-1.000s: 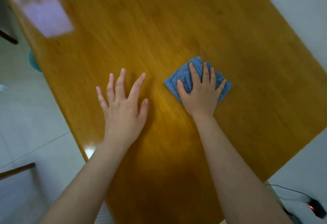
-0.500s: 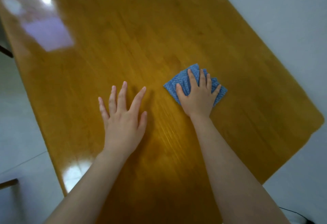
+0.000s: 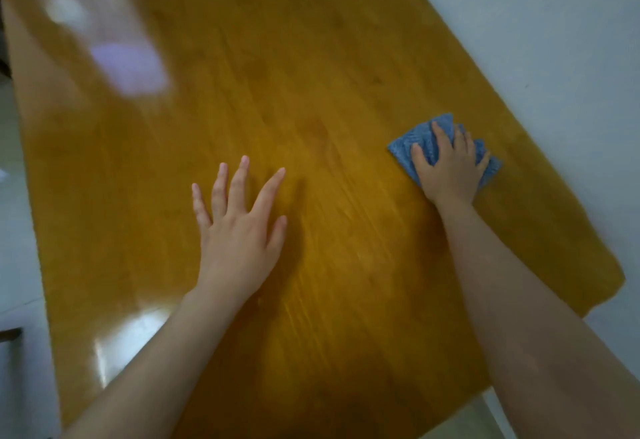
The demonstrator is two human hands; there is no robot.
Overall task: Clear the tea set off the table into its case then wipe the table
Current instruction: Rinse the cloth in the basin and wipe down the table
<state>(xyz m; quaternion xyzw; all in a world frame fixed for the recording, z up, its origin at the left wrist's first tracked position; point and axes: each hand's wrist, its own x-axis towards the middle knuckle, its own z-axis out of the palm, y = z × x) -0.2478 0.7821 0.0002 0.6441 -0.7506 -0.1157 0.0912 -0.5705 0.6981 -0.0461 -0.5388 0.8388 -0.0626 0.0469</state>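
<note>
Table (image 3: 311, 75): left hand (image 3: 239, 230) flat at centre. Cloth (image 3: 412, 142) at 2 o'clock from it, near table edge, under right hand (image 3: 450, 172).

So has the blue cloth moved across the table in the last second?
Yes. The blue cloth, under the right hand, has slid right toward the table's right edge, farther from the left hand, which stays flat.

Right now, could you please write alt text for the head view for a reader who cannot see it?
The right hand presses a folded blue cloth flat on a glossy wooden table near its right edge. The left hand is spread with fingers splayed at the table's middle, holding nothing. No tea set or case is in view.
</note>
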